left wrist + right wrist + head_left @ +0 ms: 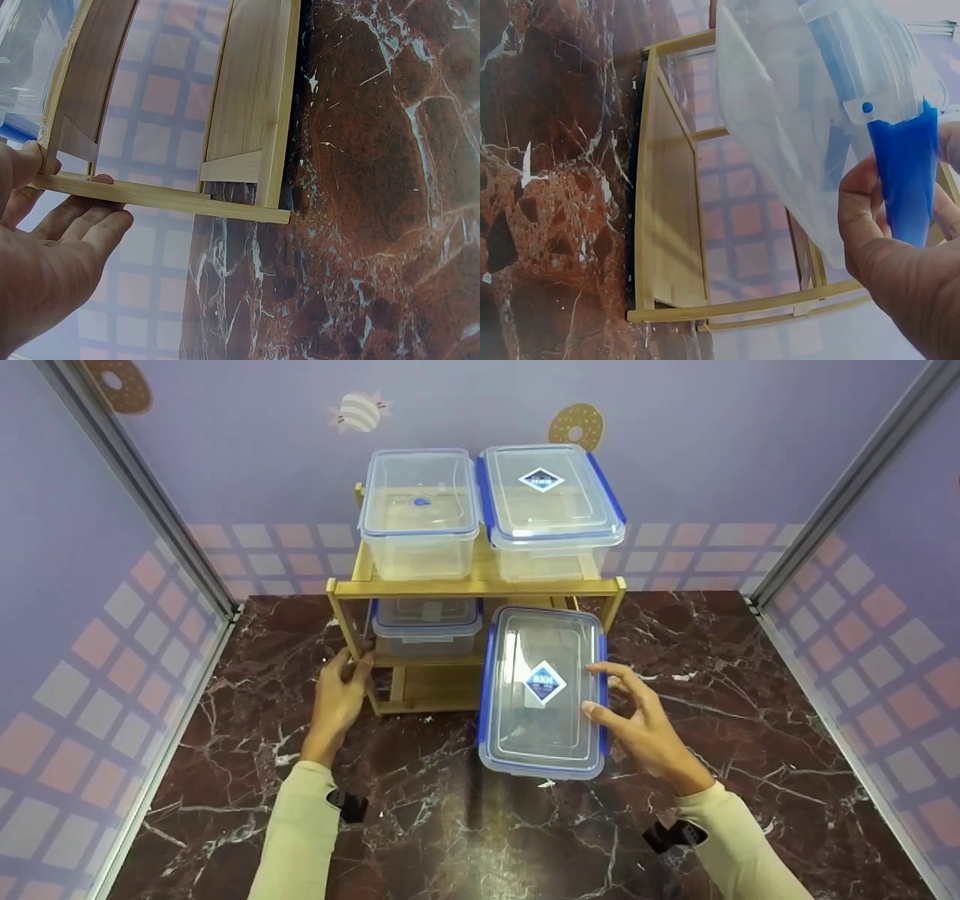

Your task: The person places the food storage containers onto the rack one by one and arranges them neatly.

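Observation:
A wooden shelf rack point(480, 587) stands on the dark marbled surface. My left hand point(339, 697) holds its left front post, thumb on one side and fingers on the other, as the left wrist view shows. In my right hand point(646, 724) is a clear lidded food container point(517, 735) with blue side clips, a diamond label on top. The thumb and fingers pinch its right edge at the blue clip point(904, 176). The container is in front of the rack's right half, tilted, overlapping the middle and bottom shelves in the head view.
Two clear containers, one at left point(421, 559) and one blue-clipped at right point(551, 562), sit on the top shelf. Another lidded container point(427, 643) stands on the middle shelf at left. Purple patterned walls point(465, 405) enclose the back and sides.

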The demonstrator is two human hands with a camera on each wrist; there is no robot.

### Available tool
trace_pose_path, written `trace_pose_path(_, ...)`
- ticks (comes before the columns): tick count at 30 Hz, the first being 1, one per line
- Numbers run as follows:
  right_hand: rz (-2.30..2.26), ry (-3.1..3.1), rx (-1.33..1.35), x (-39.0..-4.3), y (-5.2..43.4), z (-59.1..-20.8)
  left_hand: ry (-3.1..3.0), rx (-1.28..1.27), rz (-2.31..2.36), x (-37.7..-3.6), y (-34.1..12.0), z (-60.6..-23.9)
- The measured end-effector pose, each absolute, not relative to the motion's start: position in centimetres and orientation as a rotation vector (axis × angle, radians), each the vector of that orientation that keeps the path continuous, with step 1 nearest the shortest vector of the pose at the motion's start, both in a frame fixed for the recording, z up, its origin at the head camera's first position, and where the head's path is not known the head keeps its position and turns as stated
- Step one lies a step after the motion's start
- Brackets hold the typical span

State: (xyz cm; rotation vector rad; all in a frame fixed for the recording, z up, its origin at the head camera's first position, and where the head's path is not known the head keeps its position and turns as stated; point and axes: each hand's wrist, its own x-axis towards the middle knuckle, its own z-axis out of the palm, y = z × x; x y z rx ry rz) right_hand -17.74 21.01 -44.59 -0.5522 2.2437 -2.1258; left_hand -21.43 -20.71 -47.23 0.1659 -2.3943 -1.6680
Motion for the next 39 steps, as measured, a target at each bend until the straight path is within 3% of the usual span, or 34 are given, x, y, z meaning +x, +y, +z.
trace_pose_path(39, -1.933, 2.363, -0.351, -19.4, 19.9, -40.7, -2.391, 0.163, -1.696, -21.5, -20.7, -47.4)
